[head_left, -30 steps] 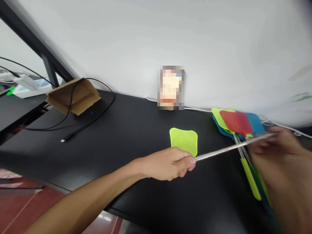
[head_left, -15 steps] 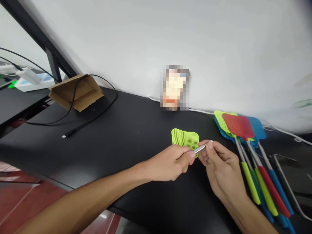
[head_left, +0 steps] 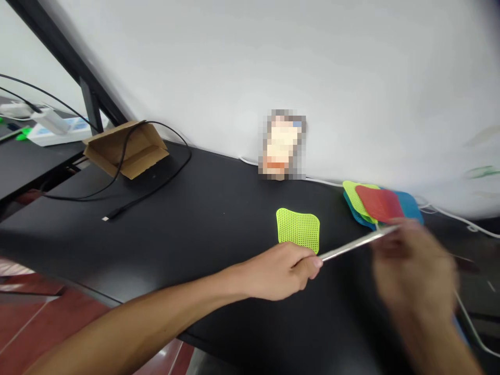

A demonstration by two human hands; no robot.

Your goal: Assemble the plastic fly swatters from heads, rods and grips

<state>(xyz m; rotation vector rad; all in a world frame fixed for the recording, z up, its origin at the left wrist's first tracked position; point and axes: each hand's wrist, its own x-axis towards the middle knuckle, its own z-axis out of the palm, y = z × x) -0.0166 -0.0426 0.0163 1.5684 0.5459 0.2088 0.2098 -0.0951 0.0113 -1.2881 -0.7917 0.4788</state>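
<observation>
Gripping rod [head_left: 351, 246], centre-right, w/ L hand [head_left: 295, 273], pinching far end w/ R hand [head_left: 417, 273] (blurred); likely extension step; next, hold firm.

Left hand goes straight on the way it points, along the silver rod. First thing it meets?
Probably the right hand, blurred at the far end of the silver rod; depth is unclear from this single view.

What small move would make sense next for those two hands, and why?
Perhaps steady the right hand: it looks blurred, with the silver rod running between it and the left hand, and it overlaps the coloured fly swatters in this view.
</observation>
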